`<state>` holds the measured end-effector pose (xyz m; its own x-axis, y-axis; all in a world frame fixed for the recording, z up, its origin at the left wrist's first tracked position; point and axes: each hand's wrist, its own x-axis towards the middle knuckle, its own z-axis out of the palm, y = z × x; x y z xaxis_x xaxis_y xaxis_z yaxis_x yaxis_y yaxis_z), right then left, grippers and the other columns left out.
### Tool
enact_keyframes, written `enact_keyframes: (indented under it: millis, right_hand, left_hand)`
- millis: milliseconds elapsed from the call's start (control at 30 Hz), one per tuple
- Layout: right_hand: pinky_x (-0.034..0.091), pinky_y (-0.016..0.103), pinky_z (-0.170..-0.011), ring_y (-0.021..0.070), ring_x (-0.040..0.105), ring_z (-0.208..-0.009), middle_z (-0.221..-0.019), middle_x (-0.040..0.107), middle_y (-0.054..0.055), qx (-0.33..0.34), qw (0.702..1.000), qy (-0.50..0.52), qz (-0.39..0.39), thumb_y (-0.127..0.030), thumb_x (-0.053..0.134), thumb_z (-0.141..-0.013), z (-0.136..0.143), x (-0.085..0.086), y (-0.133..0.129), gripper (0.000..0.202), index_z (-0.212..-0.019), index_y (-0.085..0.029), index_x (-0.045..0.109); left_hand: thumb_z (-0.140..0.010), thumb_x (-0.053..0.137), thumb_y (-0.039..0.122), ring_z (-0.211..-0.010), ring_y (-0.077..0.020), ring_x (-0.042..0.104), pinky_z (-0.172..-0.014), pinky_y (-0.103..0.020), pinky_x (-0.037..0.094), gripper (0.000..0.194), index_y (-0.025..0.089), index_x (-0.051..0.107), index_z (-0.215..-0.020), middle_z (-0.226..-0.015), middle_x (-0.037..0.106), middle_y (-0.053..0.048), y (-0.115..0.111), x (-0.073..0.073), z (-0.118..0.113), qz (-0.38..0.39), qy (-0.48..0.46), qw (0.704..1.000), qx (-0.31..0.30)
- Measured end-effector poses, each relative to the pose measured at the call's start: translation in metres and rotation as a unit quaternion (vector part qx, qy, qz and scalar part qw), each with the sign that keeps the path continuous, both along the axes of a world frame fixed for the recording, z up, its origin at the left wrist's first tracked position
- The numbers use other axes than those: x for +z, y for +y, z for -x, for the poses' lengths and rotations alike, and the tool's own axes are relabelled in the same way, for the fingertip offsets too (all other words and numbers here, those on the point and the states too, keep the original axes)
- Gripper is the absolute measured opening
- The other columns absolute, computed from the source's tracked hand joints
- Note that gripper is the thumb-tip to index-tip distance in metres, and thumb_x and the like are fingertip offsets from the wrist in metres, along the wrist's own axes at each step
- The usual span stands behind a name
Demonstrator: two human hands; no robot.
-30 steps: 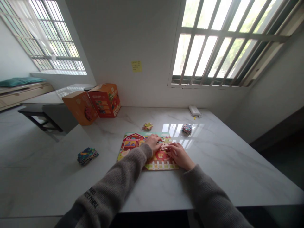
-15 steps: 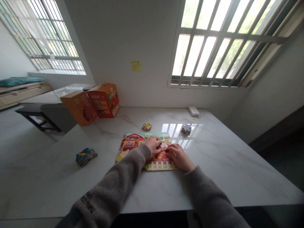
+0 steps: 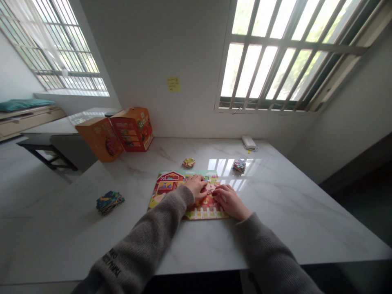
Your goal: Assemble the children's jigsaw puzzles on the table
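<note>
A colourful farm picture puzzle (image 3: 167,185) lies flat on the marble table, with a red barn at its left and a white fence along its lower edge. My left hand (image 3: 196,187) rests on the upper middle of it, fingers spread over the pieces. At the puzzle's right side, my right hand (image 3: 229,201) has its fingers pressed together at a pinkish piece. The fingertips hide part of that piece. Small stacks of puzzle pieces lie behind the puzzle (image 3: 188,163), at back right (image 3: 239,165) and at left (image 3: 109,202).
Two orange boxes, one open-sided (image 3: 102,139) and one printed (image 3: 133,130), stand at the table's back left. A white object (image 3: 249,143) with a cord lies at the back right. A yellow note (image 3: 174,84) is on the wall.
The view has shifted slightly. My right hand's fingers have moved a little at the pinkish piece, while my left hand stays on the puzzle.
</note>
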<state>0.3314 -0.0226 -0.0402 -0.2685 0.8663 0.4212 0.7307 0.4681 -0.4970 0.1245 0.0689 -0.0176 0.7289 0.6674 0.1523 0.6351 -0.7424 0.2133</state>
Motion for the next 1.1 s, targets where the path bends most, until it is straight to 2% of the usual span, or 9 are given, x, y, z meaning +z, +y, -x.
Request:
enact_keyframes:
  millis: [100, 233, 400, 533, 633, 733, 867, 1100]
  right_hand:
    - [0.048, 0.044, -0.094, 0.0257, 0.057, -0.106, -0.107, 0.068, 0.008, -0.001, 1.0, -0.001, -0.001, -0.022, 0.053, -0.096, 0.0, 0.0, 0.0, 0.019, -0.102, -0.025, 0.071]
    - [0.048, 0.042, -0.093, 0.0254, 0.057, -0.106, -0.108, 0.068, 0.009, 0.002, 1.0, -0.002, -0.004, -0.021, 0.054, -0.096, 0.001, 0.002, -0.001, 0.019, -0.1, -0.025, 0.071]
    - [0.049, 0.042, -0.091, 0.0248, 0.058, -0.104, -0.107, 0.068, 0.009, 0.006, 1.0, -0.004, -0.013, -0.019, 0.052, -0.096, 0.001, 0.002, -0.001, 0.02, -0.1, -0.024, 0.071]
    - [0.049, 0.042, -0.092, 0.0252, 0.057, -0.105, -0.107, 0.068, 0.008, 0.005, 1.0, -0.003, -0.012, -0.018, 0.053, -0.095, 0.0, 0.002, -0.001, 0.019, -0.1, -0.024, 0.07]
    - [0.049, 0.042, -0.092, 0.0248, 0.057, -0.103, -0.106, 0.068, 0.008, 0.003, 1.0, 0.0, -0.003, -0.017, 0.053, -0.095, -0.001, 0.003, -0.002, 0.019, -0.099, -0.024, 0.07]
    - [0.049, 0.04, -0.092, 0.0244, 0.058, -0.102, -0.105, 0.068, 0.008, 0.003, 1.0, 0.0, -0.001, -0.016, 0.055, -0.094, -0.002, 0.005, -0.002, 0.018, -0.099, -0.025, 0.07]
    - [0.049, 0.039, -0.091, 0.024, 0.059, -0.103, -0.105, 0.068, 0.008, 0.002, 1.0, 0.003, -0.001, -0.016, 0.056, -0.094, -0.002, 0.006, -0.002, 0.017, -0.098, -0.025, 0.07]
    - [0.05, 0.04, -0.091, 0.0241, 0.059, -0.102, -0.103, 0.069, 0.008, 0.005, 1.0, 0.014, 0.001, -0.016, 0.055, -0.094, -0.001, 0.008, -0.002, 0.018, -0.097, -0.024, 0.071]
  left_hand:
    - [-0.083, 0.064, 0.047, -0.106, -0.0305, 0.051, -0.091, -0.041, 0.041, 0.035, 0.021, 0.072, -0.105, -0.11, 0.059, -0.012, 0.0, 0.0, -0.001, 0.009, -0.004, 1.0, 0.005]
    - [-0.084, 0.065, 0.048, -0.109, -0.0301, 0.052, -0.092, -0.041, 0.041, 0.036, 0.021, 0.072, -0.106, -0.113, 0.06, -0.011, 0.001, 0.001, -0.005, 0.031, -0.005, 0.999, 0.011]
    - [-0.081, 0.07, 0.045, -0.112, -0.031, 0.052, -0.095, -0.043, 0.042, 0.038, 0.023, 0.071, -0.112, -0.117, 0.06, -0.01, 0.0, 0.005, -0.007, 0.045, 0.008, 0.999, 0.008]
    - [-0.086, 0.063, 0.034, -0.112, -0.0297, 0.054, -0.098, -0.044, 0.044, 0.044, 0.02, 0.063, -0.127, -0.12, 0.061, -0.011, 0.009, 0.009, 0.008, 0.047, -0.059, 0.996, 0.038]
    - [-0.086, 0.06, 0.023, -0.109, -0.0255, 0.056, -0.098, -0.039, 0.045, 0.035, 0.02, 0.066, -0.12, -0.115, 0.064, -0.009, 0.018, 0.008, 0.023, 0.045, -0.121, 0.99, 0.058]
    - [-0.083, 0.064, 0.022, -0.107, -0.0254, 0.056, -0.099, -0.038, 0.045, 0.028, 0.019, 0.069, -0.11, -0.11, 0.066, -0.008, 0.018, 0.004, 0.029, 0.045, -0.123, 0.991, 0.03]
    - [-0.08, 0.07, 0.027, -0.106, -0.0265, 0.054, -0.098, -0.04, 0.044, 0.029, 0.02, 0.069, -0.108, -0.111, 0.066, -0.007, 0.008, -0.005, 0.019, 0.047, -0.081, 0.996, -0.003]
    - [-0.076, 0.072, 0.029, -0.1, -0.0266, 0.056, -0.093, -0.04, 0.045, 0.034, 0.02, 0.069, -0.108, -0.103, 0.065, -0.008, 0.006, -0.011, 0.01, 0.033, -0.067, 0.997, 0.001]
